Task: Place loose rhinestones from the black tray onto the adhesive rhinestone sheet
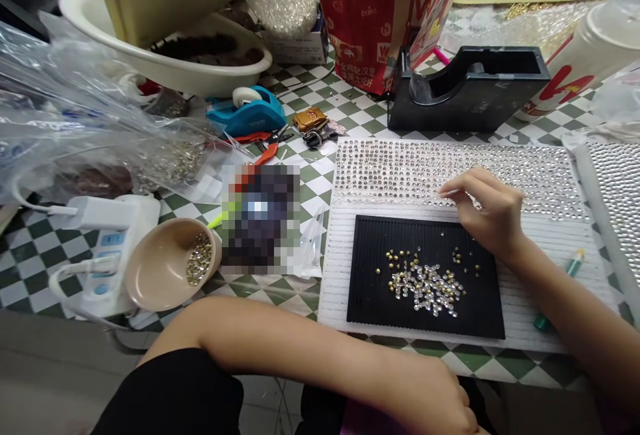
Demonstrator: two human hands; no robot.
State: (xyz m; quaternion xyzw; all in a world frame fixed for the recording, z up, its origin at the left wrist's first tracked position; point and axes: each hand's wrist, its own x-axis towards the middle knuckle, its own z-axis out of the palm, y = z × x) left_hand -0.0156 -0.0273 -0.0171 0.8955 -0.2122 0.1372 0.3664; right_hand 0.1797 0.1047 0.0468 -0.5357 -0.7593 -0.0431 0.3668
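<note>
Basically loose rhinestones (pixel 425 285) lie on a black tray (pixel 370 302) on the counter (pixel 30 268); right hand (pixel 485 212), fingertips pinched together, touches the studded sheet (pixel 400 168) just behind; left hand (pixel 435 395) rests below the tray, can't tell its grip.

My feed is bright and evenly lit, with only a soft shadow under the right hand (pixel 487 212). The stones (pixel 425 285) glint, the plastic bag (pixel 75 88) glares (a pixelated block (pixel 260 218) sits mid-frame) — edges bow and soften.
</note>
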